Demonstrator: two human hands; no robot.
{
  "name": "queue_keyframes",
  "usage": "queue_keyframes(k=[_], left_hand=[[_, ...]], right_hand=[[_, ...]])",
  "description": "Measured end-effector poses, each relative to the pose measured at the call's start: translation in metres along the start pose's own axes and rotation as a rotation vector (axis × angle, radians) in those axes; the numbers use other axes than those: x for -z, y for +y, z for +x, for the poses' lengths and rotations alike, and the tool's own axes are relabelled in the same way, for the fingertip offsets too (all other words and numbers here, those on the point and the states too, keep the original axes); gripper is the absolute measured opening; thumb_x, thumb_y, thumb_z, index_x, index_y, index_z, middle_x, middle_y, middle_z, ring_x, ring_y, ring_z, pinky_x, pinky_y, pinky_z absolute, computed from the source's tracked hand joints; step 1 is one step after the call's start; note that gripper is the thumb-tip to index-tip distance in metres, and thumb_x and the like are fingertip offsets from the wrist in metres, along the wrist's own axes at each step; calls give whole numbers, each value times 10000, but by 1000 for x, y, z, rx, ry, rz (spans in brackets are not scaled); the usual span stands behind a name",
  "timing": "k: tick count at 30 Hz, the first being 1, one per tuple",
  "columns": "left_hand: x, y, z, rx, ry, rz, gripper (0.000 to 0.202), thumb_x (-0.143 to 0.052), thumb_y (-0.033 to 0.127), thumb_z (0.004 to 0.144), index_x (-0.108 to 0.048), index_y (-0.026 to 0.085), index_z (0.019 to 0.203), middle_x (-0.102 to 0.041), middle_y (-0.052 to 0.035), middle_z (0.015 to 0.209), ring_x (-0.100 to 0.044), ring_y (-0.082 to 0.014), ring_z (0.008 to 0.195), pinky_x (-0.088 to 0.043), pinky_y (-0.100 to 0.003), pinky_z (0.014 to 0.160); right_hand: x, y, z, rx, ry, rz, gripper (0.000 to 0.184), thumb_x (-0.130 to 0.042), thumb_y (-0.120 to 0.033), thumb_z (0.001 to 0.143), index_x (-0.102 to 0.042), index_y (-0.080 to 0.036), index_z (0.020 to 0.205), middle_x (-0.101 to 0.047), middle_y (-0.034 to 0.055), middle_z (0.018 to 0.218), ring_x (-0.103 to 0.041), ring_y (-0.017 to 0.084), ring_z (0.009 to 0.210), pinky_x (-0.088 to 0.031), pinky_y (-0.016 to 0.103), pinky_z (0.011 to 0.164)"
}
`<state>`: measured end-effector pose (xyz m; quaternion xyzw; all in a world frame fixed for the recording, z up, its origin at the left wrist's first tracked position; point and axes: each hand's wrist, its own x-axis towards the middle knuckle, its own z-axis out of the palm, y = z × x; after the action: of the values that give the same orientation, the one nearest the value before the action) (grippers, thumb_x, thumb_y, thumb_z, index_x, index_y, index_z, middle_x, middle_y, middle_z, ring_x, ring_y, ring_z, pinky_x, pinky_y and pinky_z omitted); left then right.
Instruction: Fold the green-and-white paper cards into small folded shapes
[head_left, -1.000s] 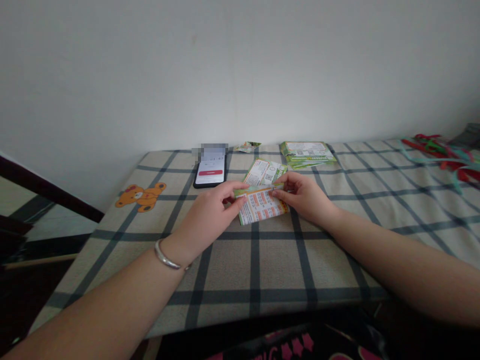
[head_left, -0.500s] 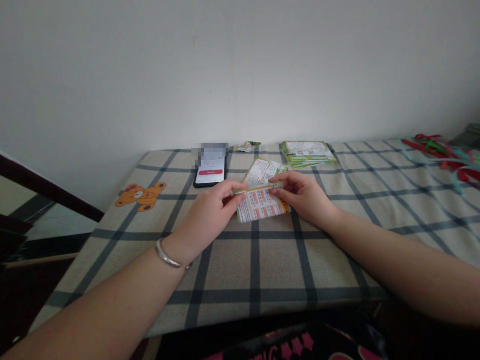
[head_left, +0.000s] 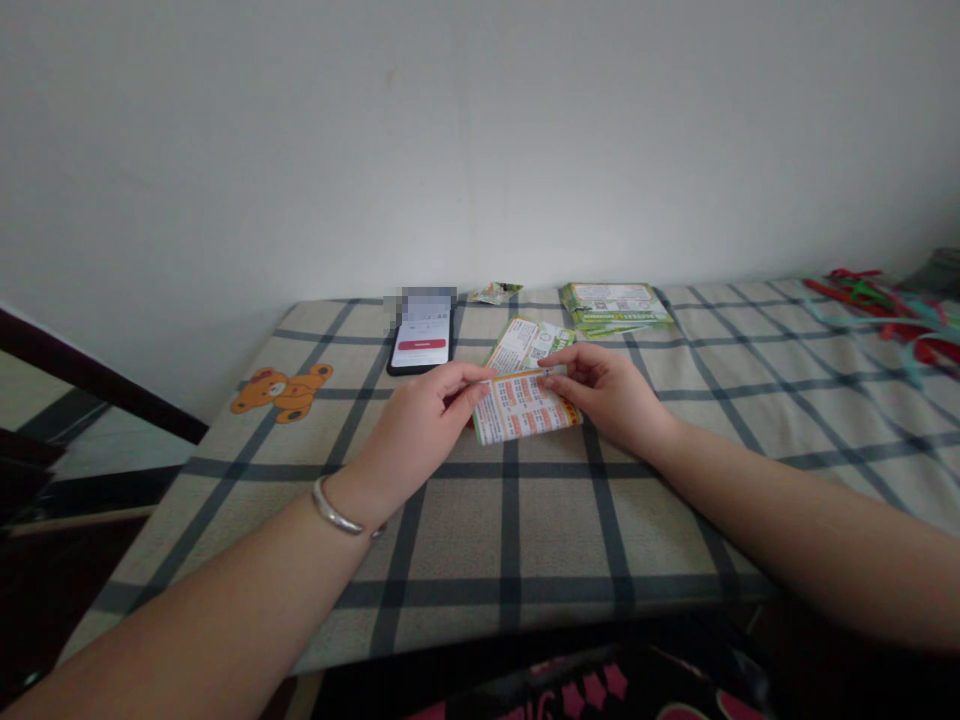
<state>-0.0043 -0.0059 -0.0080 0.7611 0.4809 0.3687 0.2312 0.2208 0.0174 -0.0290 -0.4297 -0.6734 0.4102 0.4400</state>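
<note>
A small printed leaflet (head_left: pixel 525 408) with orange boxes and a green edge lies on the checked tablecloth (head_left: pixel 525 520). My left hand (head_left: pixel 420 420) pinches its top left corner. My right hand (head_left: pixel 607 392) pinches its top right edge, fingers curled. A silver bracelet sits on my left wrist. A second leaflet (head_left: pixel 529 342) lies flat just behind the held one, partly covered by it.
A black phone (head_left: pixel 421 340) with a lit screen lies behind my left hand. A stack of green leaflets (head_left: pixel 613 305) and a torn scrap (head_left: pixel 495 293) sit near the wall. Red and green ribbons (head_left: pixel 885 305) lie at the far right. A bear print (head_left: pixel 281 390) marks the cloth's left side.
The folded top strip of the leaflet has been pressed down flatter, and the leaflet has shifted slightly away from me. Both hands stay pinched on its top edge.
</note>
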Motion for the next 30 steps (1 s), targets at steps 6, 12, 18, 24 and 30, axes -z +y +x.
queue_keyframes(k=[6,12,18,24,30], left_hand=[[0,-1,-1,-10,6,13,209,-537,292,922,-670,207,1059,-726,-23,987,-677,-151,812,-539,-272,721],[-2,1,-1,45,-2,-92,221,-586,299,893,-648,181,1068,-716,-8,794,-649,-121,636,-511,-213,546],[-2,-3,-2,37,29,-91,206,-566,312,904,-670,190,1034,-731,-34,929,-680,-142,755,-555,-238,631],[-1,-2,-1,41,38,-97,183,-548,287,912,-675,192,1003,-723,-15,892,-668,-126,726,-549,-220,624],[-1,-2,0,47,28,-90,180,-553,289,908,-669,192,1006,-721,-11,888,-666,-121,711,-534,-206,593]], right_hand=[[-1,1,0,-9,3,14,287,-699,-427,779,-656,-217,968,-639,12,770,-585,141,661,-488,283,552],[-1,0,1,-24,11,56,276,-697,-401,773,-646,-210,965,-650,12,788,-594,135,650,-504,296,582],[-2,0,1,-26,12,79,258,-685,-397,778,-635,-217,957,-654,9,781,-606,139,650,-511,294,579],[-1,-2,0,-11,24,26,283,-688,-430,781,-621,-239,978,-657,13,775,-617,153,673,-507,290,561],[2,-2,0,13,57,-10,270,-710,-394,759,-601,-228,942,-640,-6,711,-595,140,622,-477,281,544]])
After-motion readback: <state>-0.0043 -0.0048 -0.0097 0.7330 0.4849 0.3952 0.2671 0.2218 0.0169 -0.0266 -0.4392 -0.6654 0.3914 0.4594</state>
